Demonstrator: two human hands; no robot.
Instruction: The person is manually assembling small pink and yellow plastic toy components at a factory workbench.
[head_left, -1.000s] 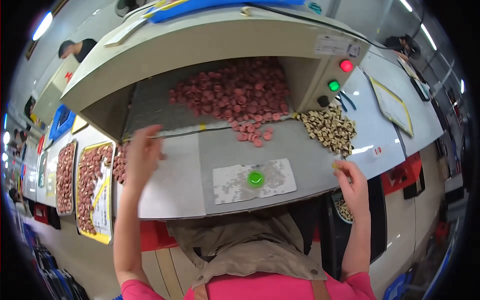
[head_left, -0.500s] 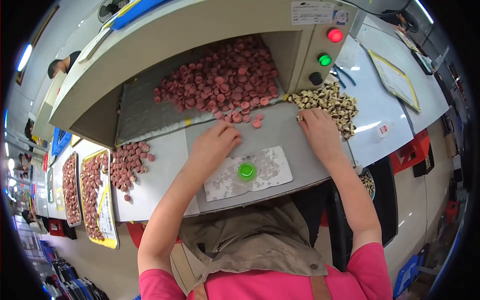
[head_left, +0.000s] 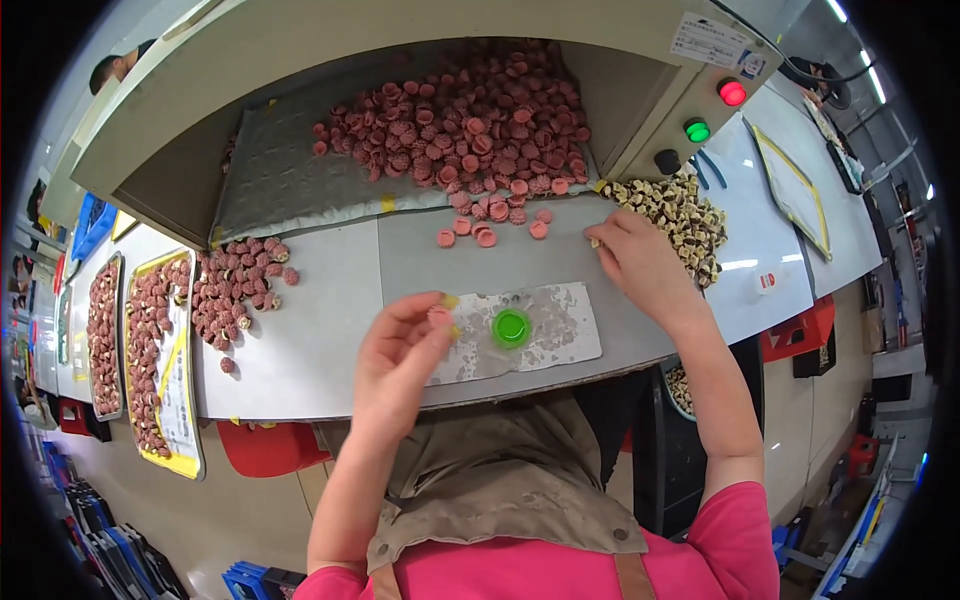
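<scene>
Two hands work apart: the left hand [head_left: 392,355] has thumb and fingertips closed on a pink cup [head_left: 438,316]; the right hand [head_left: 642,265] pinches a pale chunk [head_left: 595,242], the chunk pile [head_left: 692,222] just beside it. A light pinch should spare the cup's rim. Steer clear of the green pot [head_left: 511,328], right of the left hand.

Your worktop [head_left: 320,350], white and grey, carries: one beige machine housing [head_left: 640,100], towards the back; loose pink cups [head_left: 486,238], before its opening; one pile of cream-and-brown pieces [head_left: 680,222], right; blue-handled pliers [head_left: 712,170], just behind that pile; one stained white pad [head_left: 562,345], near you; clustered pink knobbly balls [head_left: 225,300], left; farther left, one yellow-edged tray [head_left: 179,400] and one narrow tray [head_left: 120,335], both holding similar balls.
</scene>
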